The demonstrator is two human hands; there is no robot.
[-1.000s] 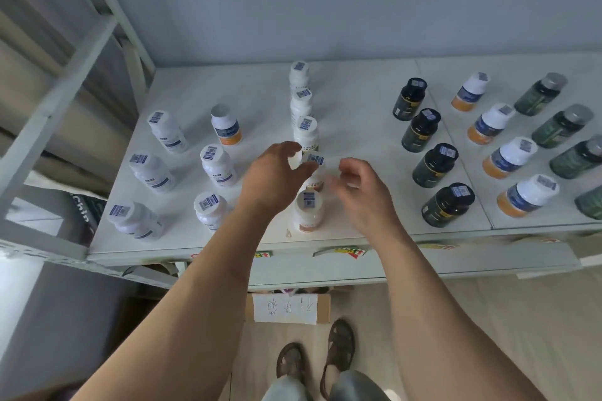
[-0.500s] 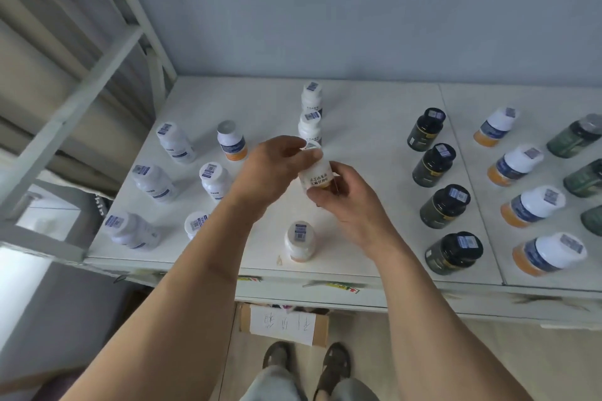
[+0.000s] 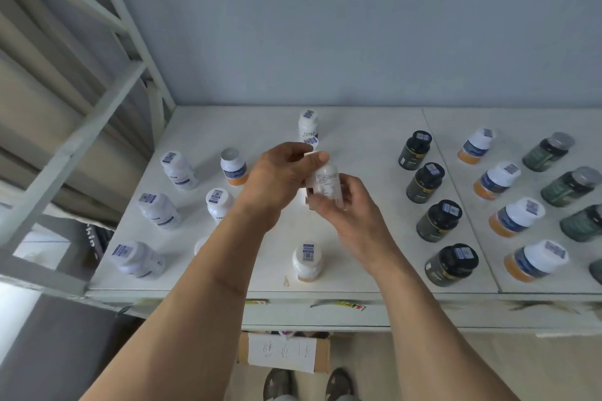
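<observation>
Table (image 3: pixel 358 127): white, set against the far wall, with bottles stood on it in rows.
Black bottles (image 3: pixel 426 182): 4 are lined near to far, to the right of the hands.
Left hand (image 3: pixel 277 179): fingers and thumb are curled over the cap end of the white bottle (image 3: pixel 325 180).
Right hand (image 3: pixel 355 218): fingers are wrapped round the lower body and clamped on it.
White bottle: held slightly tilted above the table's middle, between both hands and clear of the surface.
Near bottle (image 3: pixel 307 259): stood upright by the near edge, apart from the hands.
</observation>
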